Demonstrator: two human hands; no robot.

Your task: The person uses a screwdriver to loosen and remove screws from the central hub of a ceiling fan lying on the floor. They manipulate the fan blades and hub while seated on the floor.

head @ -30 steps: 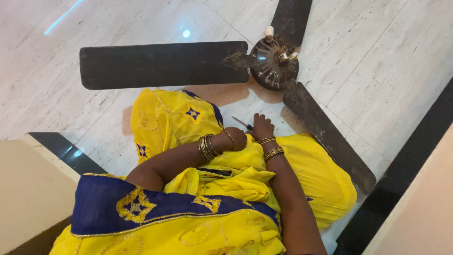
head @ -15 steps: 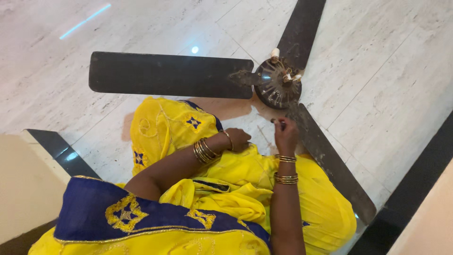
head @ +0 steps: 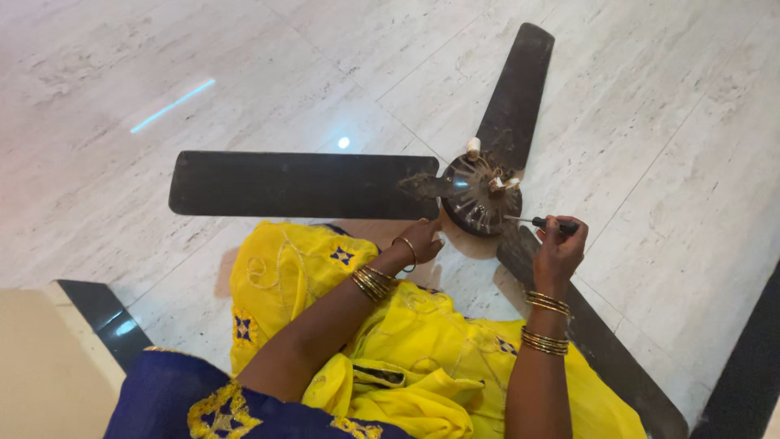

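A dark three-bladed ceiling fan (head: 301, 184) lies flat on the pale marble floor, its round motor hub (head: 481, 195) facing up with wires and white caps on top. My right hand (head: 559, 252) grips a small black-handled screwdriver (head: 543, 222) whose metal tip points at the right side of the hub. My left hand (head: 421, 241) rests against the hub's lower left edge, fingers touching it. Gold bangles sit on both wrists. One blade runs under my right forearm toward the lower right.
Yellow embroidered cloth (head: 382, 325) covers my lap below the fan, with blue cloth (head: 187, 398) at the bottom left. A black floor border (head: 106, 317) and a cream surface (head: 41, 366) lie at the lower left; another dark strip (head: 751, 366) runs at the lower right.
My right hand has moved from my lap up to the fan hub with the screwdriver. My left hand has reached forward onto the hub. The view has shifted, bringing the fan lower in frame.
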